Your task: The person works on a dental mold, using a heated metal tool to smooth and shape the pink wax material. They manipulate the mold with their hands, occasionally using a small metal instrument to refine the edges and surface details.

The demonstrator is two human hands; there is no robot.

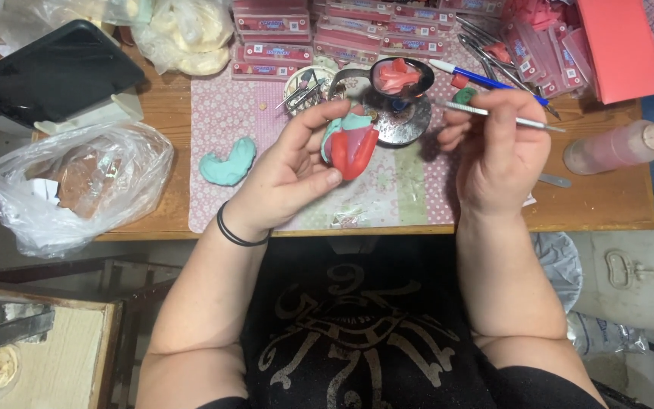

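My left hand grips a teal dental cast with a red wax plate on it, held above the patterned mat. My right hand holds a thin metal hand instrument, its tip pointing left toward the cast. The two hands are a short distance apart. Just behind the cast sits a metal spoon-like ladle holding red wax over a round metal stand.
A second teal cast lies on the mat at left. A white plastic bag sits at the left table edge, a dark tablet behind it. Pink boxes, a blue pen, a pink folder and a bottle crowd the back and right.
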